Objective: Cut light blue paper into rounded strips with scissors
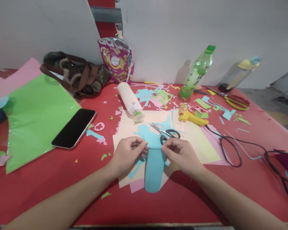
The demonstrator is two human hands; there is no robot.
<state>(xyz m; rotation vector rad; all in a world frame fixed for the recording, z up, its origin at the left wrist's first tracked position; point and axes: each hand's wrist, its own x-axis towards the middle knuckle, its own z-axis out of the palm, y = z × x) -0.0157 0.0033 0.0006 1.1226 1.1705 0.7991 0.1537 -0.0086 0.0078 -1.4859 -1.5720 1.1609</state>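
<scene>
A blue paper cut-out (154, 171), long with a rounded lower end, lies on cream and pink sheets (199, 140) on the red table. My left hand (127, 153) pinches its top left corner, fingers closed. My right hand (180, 152) pinches the top right corner, fingers closed too. Small black-handled scissors (165, 132) lie just beyond my fingers on another blue scrap.
A white glue bottle (130, 99) lies on its side. A yellow glue gun (190, 116) with black cable, a green drink bottle (196, 72), red-yellow scissors (235, 100), a phone (74, 127) on green paper (36, 118), a bag (74, 75), a snack packet (116, 60) and paper scraps surround.
</scene>
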